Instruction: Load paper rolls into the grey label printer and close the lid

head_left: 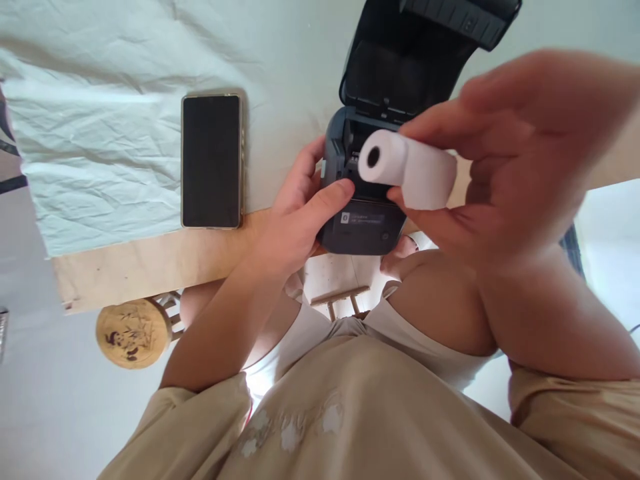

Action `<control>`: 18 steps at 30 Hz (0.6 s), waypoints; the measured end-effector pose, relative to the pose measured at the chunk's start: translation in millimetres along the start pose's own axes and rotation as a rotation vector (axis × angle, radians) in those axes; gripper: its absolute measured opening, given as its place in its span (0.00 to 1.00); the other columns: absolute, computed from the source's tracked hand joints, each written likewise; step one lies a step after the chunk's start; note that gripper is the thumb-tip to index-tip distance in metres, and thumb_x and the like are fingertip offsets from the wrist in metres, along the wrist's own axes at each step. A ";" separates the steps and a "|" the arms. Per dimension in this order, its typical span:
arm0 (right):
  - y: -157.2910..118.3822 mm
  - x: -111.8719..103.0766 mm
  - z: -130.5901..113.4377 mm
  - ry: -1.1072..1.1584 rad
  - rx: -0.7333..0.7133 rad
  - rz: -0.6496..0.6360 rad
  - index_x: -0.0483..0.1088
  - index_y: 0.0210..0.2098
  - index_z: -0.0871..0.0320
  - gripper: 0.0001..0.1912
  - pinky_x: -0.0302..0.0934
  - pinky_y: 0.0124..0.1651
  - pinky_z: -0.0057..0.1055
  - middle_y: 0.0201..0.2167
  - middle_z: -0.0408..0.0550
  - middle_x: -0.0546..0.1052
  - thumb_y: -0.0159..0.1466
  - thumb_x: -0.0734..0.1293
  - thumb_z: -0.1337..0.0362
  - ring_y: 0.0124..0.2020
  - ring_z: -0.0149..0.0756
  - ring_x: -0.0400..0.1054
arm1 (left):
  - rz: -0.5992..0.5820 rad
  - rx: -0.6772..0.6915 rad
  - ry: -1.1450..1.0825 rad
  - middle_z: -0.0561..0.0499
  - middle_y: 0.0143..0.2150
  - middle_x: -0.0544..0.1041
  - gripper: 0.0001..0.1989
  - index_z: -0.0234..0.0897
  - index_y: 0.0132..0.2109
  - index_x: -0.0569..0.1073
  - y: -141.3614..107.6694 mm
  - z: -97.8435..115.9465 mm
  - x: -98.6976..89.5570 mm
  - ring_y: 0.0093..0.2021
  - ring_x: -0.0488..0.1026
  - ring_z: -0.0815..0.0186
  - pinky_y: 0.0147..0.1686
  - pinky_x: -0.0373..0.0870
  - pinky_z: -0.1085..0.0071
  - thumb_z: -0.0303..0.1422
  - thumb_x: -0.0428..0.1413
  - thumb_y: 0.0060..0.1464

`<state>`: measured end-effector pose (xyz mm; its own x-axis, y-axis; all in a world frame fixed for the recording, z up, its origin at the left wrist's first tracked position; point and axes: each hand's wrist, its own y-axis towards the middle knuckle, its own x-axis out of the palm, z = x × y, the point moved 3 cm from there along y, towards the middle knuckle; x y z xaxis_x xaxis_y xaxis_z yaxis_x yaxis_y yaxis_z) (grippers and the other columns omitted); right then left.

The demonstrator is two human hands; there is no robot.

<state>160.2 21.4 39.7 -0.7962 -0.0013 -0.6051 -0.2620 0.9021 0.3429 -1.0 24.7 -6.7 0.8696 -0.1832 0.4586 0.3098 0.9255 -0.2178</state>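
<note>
A small dark label printer stands with its black lid swung up, its inner bay exposed. My left hand grips the printer's left side, the thumb lying on the edge of the bay. A white paper roll with a dark core hole is held between the thumb and fingers of my right hand, over the right part of the open bay. The roll's loose end hangs down on its near side. Part of the bay is hidden behind the roll.
A phone with a dark screen lies on the pale green cloth left of the printer. The table's bare wooden edge runs below it. A round wooden stool stands at the lower left.
</note>
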 end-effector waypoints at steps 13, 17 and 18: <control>6.4 3.8 -10.6 -0.330 -0.360 0.156 0.67 0.27 0.59 0.05 0.57 0.34 0.31 0.29 0.46 0.66 0.50 0.66 0.71 0.34 0.28 0.62 | -0.032 0.052 -0.006 0.53 0.41 0.69 0.19 0.43 0.53 0.61 -1.0 -3.4 -2.1 0.37 0.73 0.71 0.32 0.71 0.77 0.32 0.50 0.53; -2.8 8.8 -19.7 -0.259 -0.495 0.113 0.66 0.29 0.56 0.09 0.52 0.29 0.29 0.26 0.43 0.65 0.49 0.67 0.70 0.28 0.26 0.58 | -0.061 0.105 -0.016 0.51 0.43 0.70 0.22 0.41 0.53 0.60 0.8 -5.2 -6.1 0.38 0.72 0.69 0.33 0.72 0.74 0.40 0.52 0.52; -4.9 11.6 -21.0 -0.267 -0.520 0.092 0.65 0.30 0.55 0.09 0.53 0.29 0.30 0.26 0.42 0.66 0.49 0.67 0.69 0.28 0.26 0.58 | -0.070 0.112 -0.013 0.51 0.43 0.70 0.23 0.41 0.52 0.61 1.1 -4.6 -6.4 0.39 0.72 0.68 0.34 0.71 0.75 0.41 0.53 0.50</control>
<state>140.8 7.9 46.1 -0.6811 0.2363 -0.6930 -0.4851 0.5634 0.6688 -4.5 25.3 -13.8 0.8421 -0.2450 0.4804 0.3239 0.9421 -0.0873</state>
